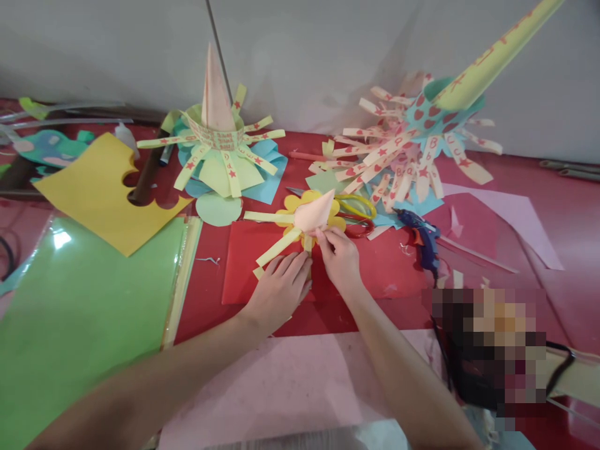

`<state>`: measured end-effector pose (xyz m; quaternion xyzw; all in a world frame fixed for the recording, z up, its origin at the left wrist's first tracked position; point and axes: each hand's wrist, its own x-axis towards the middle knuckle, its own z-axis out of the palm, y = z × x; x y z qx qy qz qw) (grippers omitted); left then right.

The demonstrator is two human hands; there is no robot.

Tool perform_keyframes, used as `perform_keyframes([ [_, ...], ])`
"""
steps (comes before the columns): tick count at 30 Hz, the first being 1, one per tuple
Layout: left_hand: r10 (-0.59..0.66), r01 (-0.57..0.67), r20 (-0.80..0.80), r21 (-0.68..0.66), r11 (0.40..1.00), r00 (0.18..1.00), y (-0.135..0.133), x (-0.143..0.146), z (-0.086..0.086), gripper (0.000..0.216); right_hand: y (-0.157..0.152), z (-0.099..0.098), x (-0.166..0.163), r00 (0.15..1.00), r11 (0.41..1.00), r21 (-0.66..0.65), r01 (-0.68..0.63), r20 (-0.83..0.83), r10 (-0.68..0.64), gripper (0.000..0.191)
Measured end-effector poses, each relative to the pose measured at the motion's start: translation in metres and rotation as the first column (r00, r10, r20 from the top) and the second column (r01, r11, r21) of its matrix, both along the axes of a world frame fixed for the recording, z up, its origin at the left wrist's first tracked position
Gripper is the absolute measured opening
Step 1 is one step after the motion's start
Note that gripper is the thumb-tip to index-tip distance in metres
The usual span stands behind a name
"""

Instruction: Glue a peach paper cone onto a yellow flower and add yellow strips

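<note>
A paper craft with a pink cone [315, 212] on a yellow flower shape [291, 204] and pale yellow strips [277, 249] lies on a red sheet [244, 262]. My right hand [341, 257] pinches the base of the cone, fingers closed on the paper. Beside it, my left hand [280, 289] lies flat on the red sheet with fingers stretched out, pressing near a yellow strip.
A finished cone hat with star strips [216, 134] stands at the back. Another one with heart strips [412, 144] stands at the right. A blue glue gun [424, 240] and yellow-handled scissors [356, 209] lie right of the craft. Yellow paper [94, 194] and green sheets [79, 312] lie left.
</note>
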<state>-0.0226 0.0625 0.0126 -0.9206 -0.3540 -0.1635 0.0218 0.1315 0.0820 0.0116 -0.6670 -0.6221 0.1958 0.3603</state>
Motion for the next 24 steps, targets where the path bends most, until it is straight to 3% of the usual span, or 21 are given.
perform_keyframes([
  [4, -0.005, 0.005, -0.02, -0.004, 1.0, 1.0, -0.0002, 0.0, -0.0008, 0.03, -0.0014, 0.0023, 0.0032, 0.995, 0.999, -0.021, -0.03, -0.093, 0.028, 0.034],
  [18, -0.002, 0.002, 0.018, -0.003, 1.0, 1.0, -0.0008, 0.0005, -0.0008, 0.028, -0.0005, 0.0019, -0.0038, 1.0, 1.0, -0.022, 0.008, 0.021, -0.008, 0.035],
  [24, 0.001, -0.001, 0.011, 0.0, 1.0, 1.0, -0.0009, 0.0005, -0.0012, 0.03, -0.0013, 0.0019, 0.001, 0.996, 0.999, -0.046, -0.012, -0.088, 0.008, 0.032],
])
